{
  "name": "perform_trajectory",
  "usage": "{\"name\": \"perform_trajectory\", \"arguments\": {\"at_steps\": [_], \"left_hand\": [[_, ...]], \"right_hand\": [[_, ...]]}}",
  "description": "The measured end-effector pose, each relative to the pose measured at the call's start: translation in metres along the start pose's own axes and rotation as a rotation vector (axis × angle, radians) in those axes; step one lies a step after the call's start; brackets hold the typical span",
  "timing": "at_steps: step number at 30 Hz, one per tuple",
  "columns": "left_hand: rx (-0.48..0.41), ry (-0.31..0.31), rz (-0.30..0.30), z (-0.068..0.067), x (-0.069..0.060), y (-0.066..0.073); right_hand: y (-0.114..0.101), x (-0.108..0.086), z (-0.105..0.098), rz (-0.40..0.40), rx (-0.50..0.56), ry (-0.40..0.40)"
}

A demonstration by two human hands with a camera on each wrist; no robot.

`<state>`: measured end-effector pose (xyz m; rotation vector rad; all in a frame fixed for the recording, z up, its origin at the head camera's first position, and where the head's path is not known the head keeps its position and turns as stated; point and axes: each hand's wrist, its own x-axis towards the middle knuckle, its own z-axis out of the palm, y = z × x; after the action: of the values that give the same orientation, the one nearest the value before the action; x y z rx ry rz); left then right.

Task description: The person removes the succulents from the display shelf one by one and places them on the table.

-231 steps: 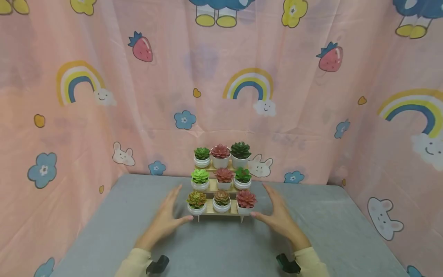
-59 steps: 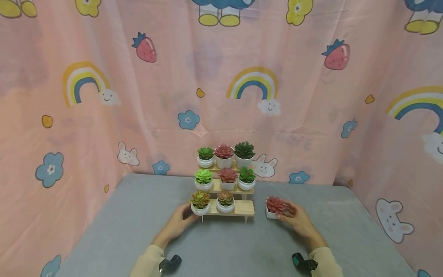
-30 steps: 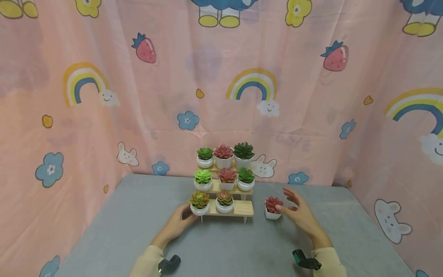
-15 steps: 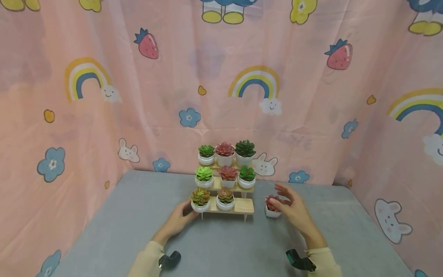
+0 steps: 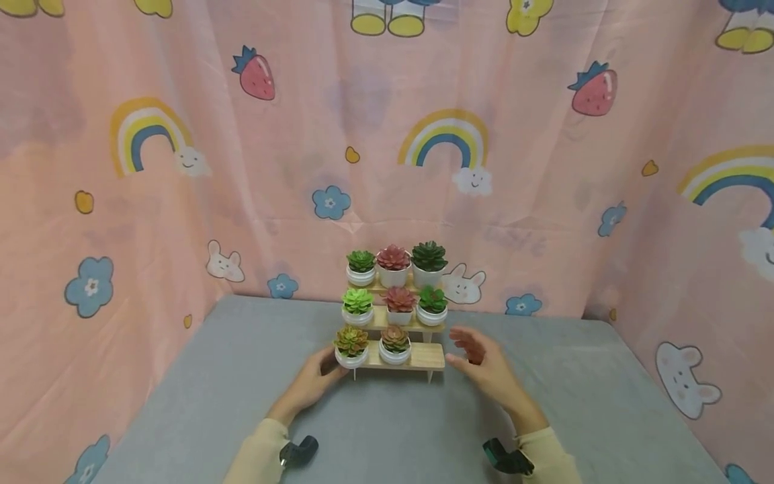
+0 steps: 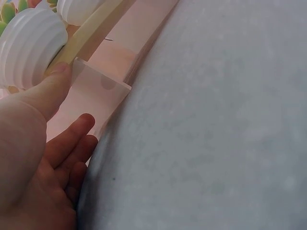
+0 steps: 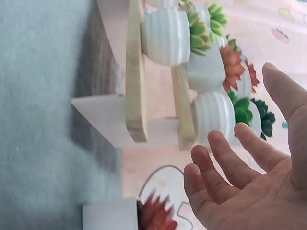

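Tiered stand [image 5: 426, 356] is sitting between your grips. Your left grip [image 5: 311, 381] is resting loosely, touching one end; your right grip [image 5: 485, 371] is hovering spread and empty near the other. You're probably steadying it best by pressing gently, minding the ribbed pot [image 6: 33, 45] beside your left grip and red succulent [image 7: 156, 214] near your right.

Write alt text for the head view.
A three-tier wood-shelved stand holds eight potted succulents on a gray table. A person's left hand touches its left end; the open right hand is near its right end. Pink cartoon-print cloth hangs behind.
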<state>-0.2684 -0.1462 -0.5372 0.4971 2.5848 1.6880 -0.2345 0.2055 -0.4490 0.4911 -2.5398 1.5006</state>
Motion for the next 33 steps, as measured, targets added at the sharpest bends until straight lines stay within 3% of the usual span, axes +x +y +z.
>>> {"name": "perform_trajectory", "arguments": {"at_steps": [17, 26, 33], "left_hand": [[0.004, 0.015, -0.007, 0.004, -0.003, -0.002], [0.0, 0.008, -0.011, 0.002, -0.001, -0.001], [-0.003, 0.001, 0.005, 0.001, 0.0, 0.001]], "right_hand": [[0.001, 0.016, 0.044, -0.007, 0.118, -0.142], [0.007, 0.024, 0.063, -0.028, 0.156, -0.086], [0.002, 0.03, 0.072, 0.045, 0.147, -0.047]]}}
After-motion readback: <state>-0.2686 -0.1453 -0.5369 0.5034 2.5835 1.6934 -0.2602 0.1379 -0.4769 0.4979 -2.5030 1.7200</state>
